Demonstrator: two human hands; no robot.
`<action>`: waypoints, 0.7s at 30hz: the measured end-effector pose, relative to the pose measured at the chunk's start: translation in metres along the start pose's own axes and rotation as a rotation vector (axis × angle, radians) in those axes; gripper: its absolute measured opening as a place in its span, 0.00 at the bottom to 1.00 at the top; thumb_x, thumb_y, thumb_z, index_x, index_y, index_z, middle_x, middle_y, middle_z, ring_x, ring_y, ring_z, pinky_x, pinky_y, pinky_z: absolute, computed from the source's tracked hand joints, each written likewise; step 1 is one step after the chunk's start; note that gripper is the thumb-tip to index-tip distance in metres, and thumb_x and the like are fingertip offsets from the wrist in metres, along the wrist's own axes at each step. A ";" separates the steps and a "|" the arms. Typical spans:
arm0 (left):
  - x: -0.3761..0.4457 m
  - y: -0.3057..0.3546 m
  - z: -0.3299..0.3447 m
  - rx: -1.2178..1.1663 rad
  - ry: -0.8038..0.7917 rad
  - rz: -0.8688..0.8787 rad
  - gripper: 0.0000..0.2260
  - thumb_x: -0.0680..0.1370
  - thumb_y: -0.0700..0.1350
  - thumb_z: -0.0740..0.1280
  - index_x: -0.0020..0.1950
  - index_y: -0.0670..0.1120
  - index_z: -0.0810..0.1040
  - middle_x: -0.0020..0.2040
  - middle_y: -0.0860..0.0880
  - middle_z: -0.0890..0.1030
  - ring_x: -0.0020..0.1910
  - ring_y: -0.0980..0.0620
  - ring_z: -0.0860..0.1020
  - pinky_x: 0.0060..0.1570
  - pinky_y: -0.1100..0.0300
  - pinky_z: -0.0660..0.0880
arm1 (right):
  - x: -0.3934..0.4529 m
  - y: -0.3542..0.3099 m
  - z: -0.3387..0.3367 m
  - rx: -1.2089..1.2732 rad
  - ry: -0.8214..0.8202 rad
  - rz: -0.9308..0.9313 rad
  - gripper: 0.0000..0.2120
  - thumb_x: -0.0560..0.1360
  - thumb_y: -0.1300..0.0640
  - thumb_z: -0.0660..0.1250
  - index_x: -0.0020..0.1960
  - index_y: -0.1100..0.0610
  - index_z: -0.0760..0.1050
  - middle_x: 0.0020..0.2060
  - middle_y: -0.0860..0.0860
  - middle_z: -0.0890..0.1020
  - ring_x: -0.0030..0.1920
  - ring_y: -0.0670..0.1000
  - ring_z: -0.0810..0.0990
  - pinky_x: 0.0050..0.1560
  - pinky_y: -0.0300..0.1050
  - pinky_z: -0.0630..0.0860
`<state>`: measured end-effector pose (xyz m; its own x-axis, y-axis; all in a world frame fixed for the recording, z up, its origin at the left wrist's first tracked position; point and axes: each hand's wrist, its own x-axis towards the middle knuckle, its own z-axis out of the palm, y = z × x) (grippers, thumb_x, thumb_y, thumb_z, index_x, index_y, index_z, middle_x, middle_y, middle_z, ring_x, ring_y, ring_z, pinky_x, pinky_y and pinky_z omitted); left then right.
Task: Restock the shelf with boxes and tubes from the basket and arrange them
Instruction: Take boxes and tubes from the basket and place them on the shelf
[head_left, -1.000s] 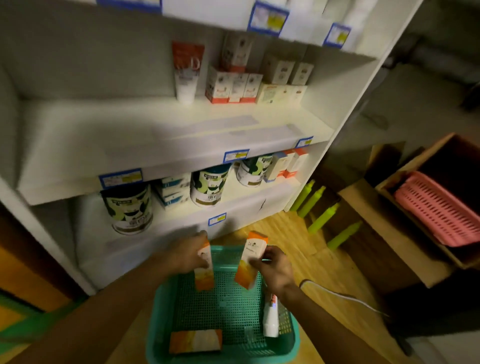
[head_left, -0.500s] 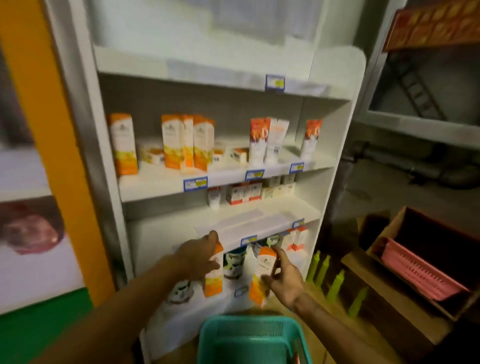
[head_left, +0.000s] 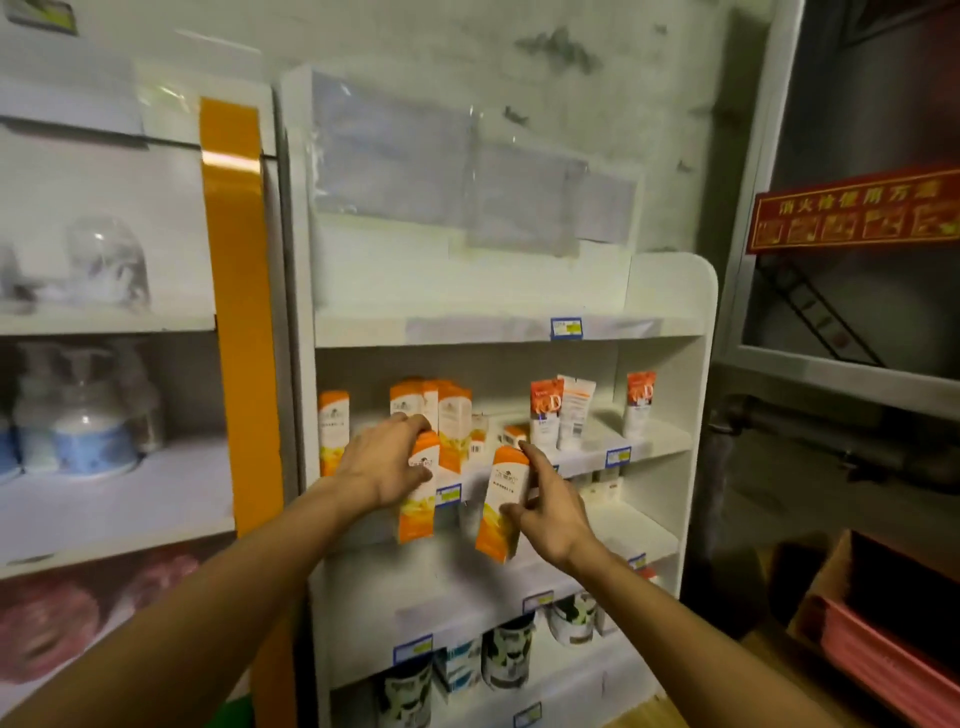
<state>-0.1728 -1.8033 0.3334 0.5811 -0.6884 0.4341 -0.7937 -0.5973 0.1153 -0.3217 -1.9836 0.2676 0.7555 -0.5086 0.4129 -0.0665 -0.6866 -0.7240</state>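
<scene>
Left hand wrapped round one orange-and-white box, right hand pinching another, both at frame centre before the shelf. Probably light, stiff, crushable card; best gripped mid-body on the flat sides.

A red sign with gold lettering (too blurred to read) hung right; an orange post stood left.
</scene>
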 end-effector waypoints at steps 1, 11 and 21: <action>0.005 -0.004 -0.004 -0.020 0.022 -0.024 0.27 0.73 0.55 0.74 0.69 0.52 0.71 0.64 0.48 0.77 0.60 0.44 0.78 0.59 0.49 0.77 | 0.009 -0.007 0.003 0.012 0.001 -0.015 0.41 0.72 0.62 0.74 0.79 0.46 0.57 0.67 0.51 0.76 0.63 0.54 0.78 0.61 0.54 0.79; 0.051 -0.032 0.004 -0.110 0.139 -0.151 0.25 0.78 0.49 0.70 0.73 0.50 0.68 0.65 0.48 0.74 0.61 0.46 0.77 0.60 0.49 0.78 | 0.094 -0.042 0.048 -0.035 0.050 -0.118 0.38 0.73 0.57 0.73 0.76 0.42 0.57 0.65 0.50 0.79 0.64 0.53 0.78 0.63 0.55 0.78; 0.084 -0.046 0.044 -0.082 0.118 -0.198 0.28 0.82 0.44 0.64 0.80 0.47 0.59 0.80 0.46 0.59 0.69 0.42 0.73 0.65 0.50 0.74 | 0.130 -0.016 0.086 -0.232 0.059 -0.237 0.35 0.80 0.49 0.66 0.80 0.44 0.50 0.74 0.50 0.64 0.70 0.52 0.71 0.67 0.49 0.74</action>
<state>-0.0794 -1.8515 0.3252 0.7054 -0.5056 0.4968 -0.6814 -0.6768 0.2788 -0.1660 -1.9941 0.2859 0.7289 -0.3458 0.5909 -0.0458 -0.8858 -0.4619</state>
